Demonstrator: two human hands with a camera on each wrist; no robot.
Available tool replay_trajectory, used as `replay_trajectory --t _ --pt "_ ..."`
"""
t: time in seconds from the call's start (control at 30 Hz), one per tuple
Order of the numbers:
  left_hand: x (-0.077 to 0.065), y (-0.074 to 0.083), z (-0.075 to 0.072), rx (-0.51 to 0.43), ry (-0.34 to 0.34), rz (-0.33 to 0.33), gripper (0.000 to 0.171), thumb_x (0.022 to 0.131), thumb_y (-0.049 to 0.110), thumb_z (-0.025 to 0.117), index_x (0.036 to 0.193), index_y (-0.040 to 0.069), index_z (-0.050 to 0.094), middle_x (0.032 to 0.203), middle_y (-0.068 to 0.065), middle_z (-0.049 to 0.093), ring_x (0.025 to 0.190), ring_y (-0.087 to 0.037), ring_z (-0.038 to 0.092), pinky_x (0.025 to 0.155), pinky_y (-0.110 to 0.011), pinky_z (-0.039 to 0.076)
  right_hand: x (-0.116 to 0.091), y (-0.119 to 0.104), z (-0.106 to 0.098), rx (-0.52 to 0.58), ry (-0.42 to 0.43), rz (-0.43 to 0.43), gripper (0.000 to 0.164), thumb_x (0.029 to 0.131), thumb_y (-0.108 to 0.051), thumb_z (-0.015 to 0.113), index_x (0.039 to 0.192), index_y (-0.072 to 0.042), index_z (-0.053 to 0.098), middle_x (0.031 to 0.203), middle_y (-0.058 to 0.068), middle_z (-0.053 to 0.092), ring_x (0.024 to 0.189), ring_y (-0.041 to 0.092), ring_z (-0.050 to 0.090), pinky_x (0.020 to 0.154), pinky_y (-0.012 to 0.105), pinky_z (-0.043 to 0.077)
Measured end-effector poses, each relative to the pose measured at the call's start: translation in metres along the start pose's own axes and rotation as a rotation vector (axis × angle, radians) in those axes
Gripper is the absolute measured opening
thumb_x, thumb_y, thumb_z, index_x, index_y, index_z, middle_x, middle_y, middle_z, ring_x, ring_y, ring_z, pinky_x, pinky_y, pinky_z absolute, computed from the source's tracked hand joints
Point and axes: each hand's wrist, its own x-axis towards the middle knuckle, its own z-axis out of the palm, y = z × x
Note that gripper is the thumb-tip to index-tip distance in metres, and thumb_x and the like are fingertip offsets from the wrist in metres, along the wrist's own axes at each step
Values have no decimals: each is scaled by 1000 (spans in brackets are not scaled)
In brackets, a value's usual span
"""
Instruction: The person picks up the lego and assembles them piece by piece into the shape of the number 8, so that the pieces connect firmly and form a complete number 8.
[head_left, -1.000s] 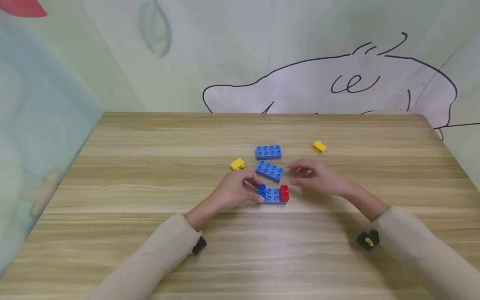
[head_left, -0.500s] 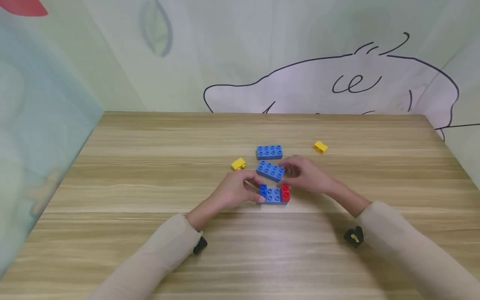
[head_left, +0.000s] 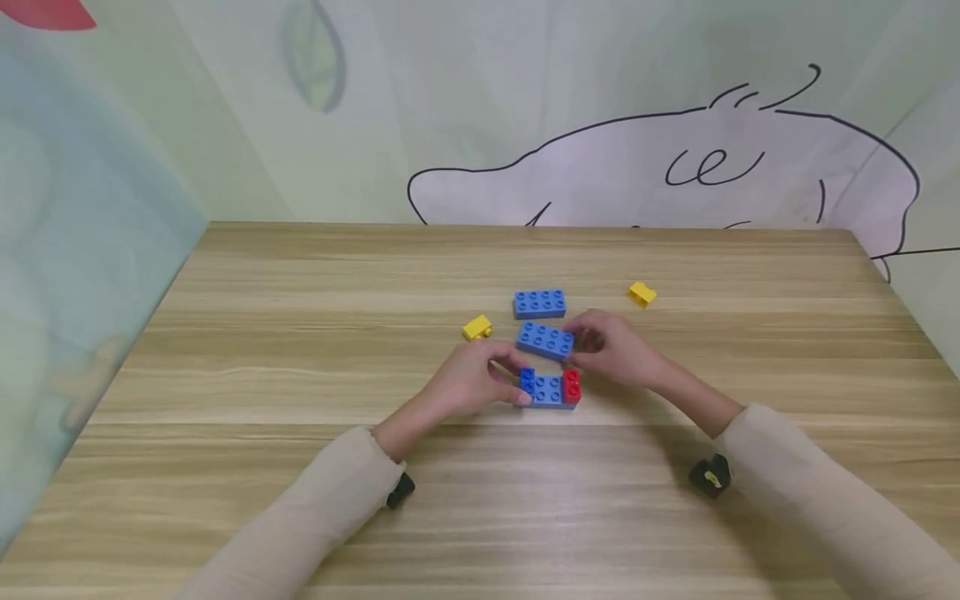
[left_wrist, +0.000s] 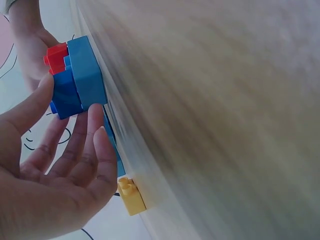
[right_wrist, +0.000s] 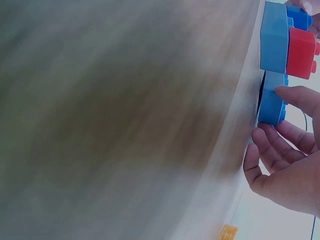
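Fingers (left_wrist: 75, 145) and thumb of the left hand (head_left: 465, 382) pinch the dark blue brick (head_left: 527, 379) across its front and back. That brick sits on the left end of a blue base brick (head_left: 547, 389), and a red brick (head_left: 572, 386) sits on the right end, four studs showing between them. On the right hand (head_left: 618, 354), thumb and fingertips are clamped on the right end of a middle blue brick (head_left: 545, 340); its other fingers curl loosely beside it.

The base brick lies a little right of the middle of the wooden surface (head_left: 337, 333), its long side nearly parallel to the far edge. Just behind it, the middle blue brick is turned askew, its right end closer to the person; only a narrow strip of wood separates the two. Another slim gap divides that brick from a rear blue brick (head_left: 540, 304), nearly square to the far edge. A left yellow brick (head_left: 477, 328) lies just left of this group, near the left hand. A right yellow brick (head_left: 641, 293) lies well apart, towards the far right corner. Broad wood runs from the left yellow brick to the left edge, and another wide band lies between the sleeves (head_left: 300, 504) in front of the base brick.
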Motion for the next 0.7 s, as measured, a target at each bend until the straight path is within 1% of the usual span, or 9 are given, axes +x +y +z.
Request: replay_trajectory --t 0.17,0.27,0.4,0.57,0.7 --pt "0 0 0 -5 -1 6 29 73 12 77 100 10 66 97 -1 63 83 -14 60 73 -25 51 -9 0 -6 22 24 -7 34 80 -5 68 113 3 59 103 12 60 87 24 54 74 34 50" --pt "1 -1 1 -6 -2 10 28 72 11 77 98 10 66 96 -1 63 82 -14 60 73 -25 51 -16 -2 -11 32 57 -47 33 79 -4 69 111 2 60 102 12 61 86 24 54 73 35 49" --pt "1 0 1 -2 -1 14 27 72 10 77 97 9 66 96 -2 63 82 -14 60 72 -25 51 -28 -7 -18 48 92 -129 31 79 -4 69 109 1 61 101 10 62 85 23 56 73 37 49" --pt "1 0 1 11 -2 7 29 72 10 77 99 8 65 99 -3 62 82 -14 61 74 -25 51 -41 -15 -23 42 71 -200 30 80 -4 69 110 -3 62 103 4 61 87 22 56 73 38 50" --pt "1 1 1 20 -2 -1 32 72 10 77 101 8 65 101 -4 62 83 -15 60 75 -26 51 -47 -17 -20 23 41 -239 32 80 -6 70 111 -6 62 102 0 61 87 19 56 73 36 50"
